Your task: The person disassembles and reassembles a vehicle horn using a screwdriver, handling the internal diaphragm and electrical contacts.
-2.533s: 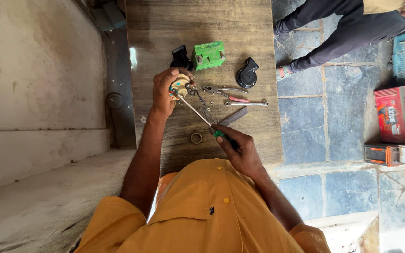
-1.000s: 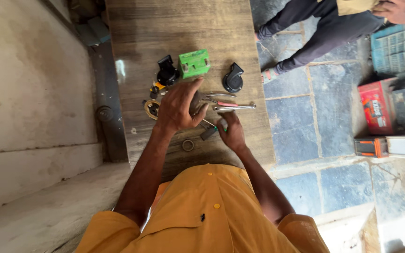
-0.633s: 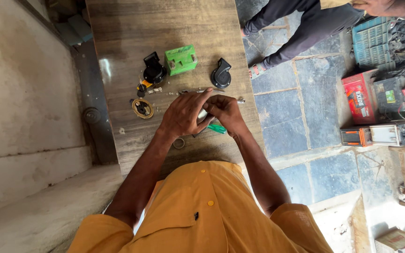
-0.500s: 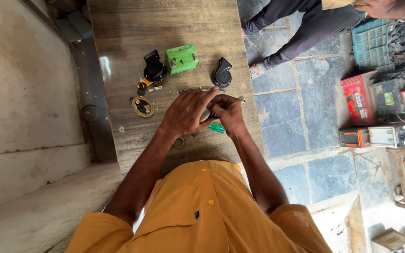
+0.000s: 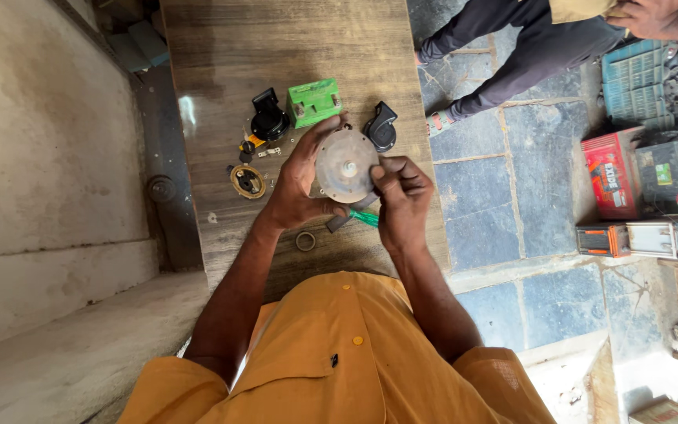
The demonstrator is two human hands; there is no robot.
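While both hands, left hand (image 5: 301, 179), right hand (image 5: 402, 202), grip round metal disc (image 5: 346, 165); green box (image 5: 313, 101) beyond

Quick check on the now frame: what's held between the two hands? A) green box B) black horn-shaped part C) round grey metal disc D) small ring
C: the left hand and right hand both grip the round grey metal disc above the wooden table, while the green box, black horn-shaped part and small ring lie on it.

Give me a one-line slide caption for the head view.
Both hands, left hand and right hand, hold a round metal disc over a wooden bench.
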